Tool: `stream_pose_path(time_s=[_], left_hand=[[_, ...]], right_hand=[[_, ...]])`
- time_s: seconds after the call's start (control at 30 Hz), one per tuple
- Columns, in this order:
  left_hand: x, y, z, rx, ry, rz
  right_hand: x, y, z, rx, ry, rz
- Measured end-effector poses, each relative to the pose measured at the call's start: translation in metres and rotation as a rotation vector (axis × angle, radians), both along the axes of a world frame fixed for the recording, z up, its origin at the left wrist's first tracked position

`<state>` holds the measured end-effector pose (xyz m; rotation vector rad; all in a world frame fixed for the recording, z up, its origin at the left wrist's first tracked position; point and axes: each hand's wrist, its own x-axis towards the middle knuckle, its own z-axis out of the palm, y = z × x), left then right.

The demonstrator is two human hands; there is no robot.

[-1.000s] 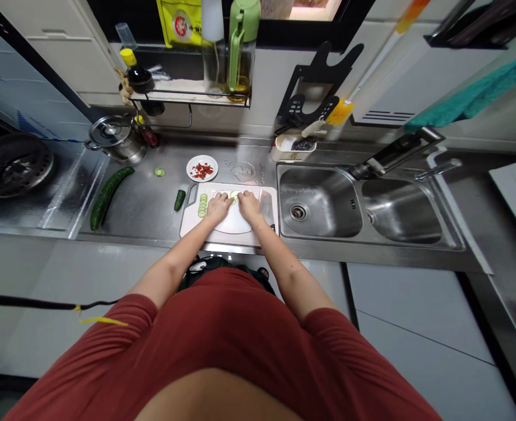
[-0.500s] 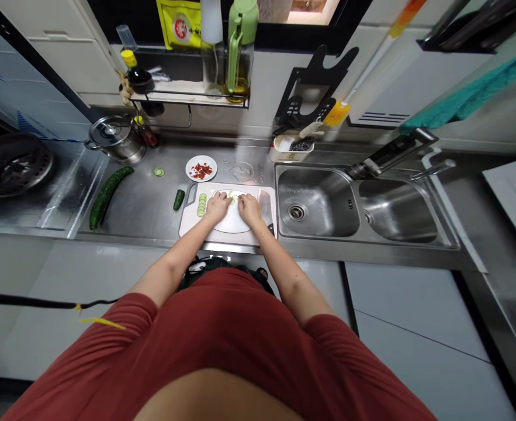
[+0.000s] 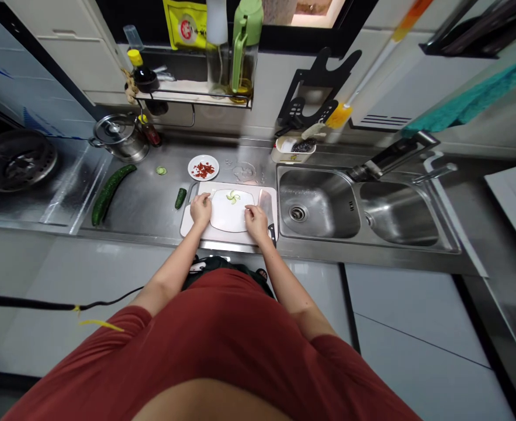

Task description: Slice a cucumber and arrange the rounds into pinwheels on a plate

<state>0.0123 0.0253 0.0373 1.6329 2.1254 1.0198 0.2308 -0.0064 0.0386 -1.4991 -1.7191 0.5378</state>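
A white plate lies on the pale cutting board. Thin pale-green cucumber pieces form a small pinwheel near the plate's far edge. My left hand is over the board's left part, left of the plate, its fingers curled together; it covers the place where cucumber slices lay, and what it may hold is hidden. At the plate's right edge is my right hand, fingers bent and pressed together, their contents too small to make out. A knife with a dark handle lies on the board's right side.
Left of the board are a cucumber piece, a long cucumber and a few slices. Behind it stands a small plate of chopped red bits. A double sink is to the right, a lidded pot at back left.
Both hands have drawn apart from over the plate: the left moved left over the row of slices, the right slightly right and nearer me. The cucumber pinwheel is now uncovered.
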Motion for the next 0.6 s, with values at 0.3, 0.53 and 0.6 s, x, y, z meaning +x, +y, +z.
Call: stream_pose_path(time_s=[0.3, 0.53, 0.6], left_hand=[[-0.021, -0.035, -0.002, -0.111, 0.072, 0.096], [-0.025, -0.049, 0.005, -0.301, 0.191, 0.166], [-0.024, -0.051, 0.005, -0.330, 0.218, 0.170]], right_hand=[[0.008, -0.017, 0.002, 0.027, 0.053, -0.046], [0.007, -0.024, -0.003, -0.017, 0.060, -0.055], [0.006, -0.025, -0.004, -0.027, 0.061, -0.055]])
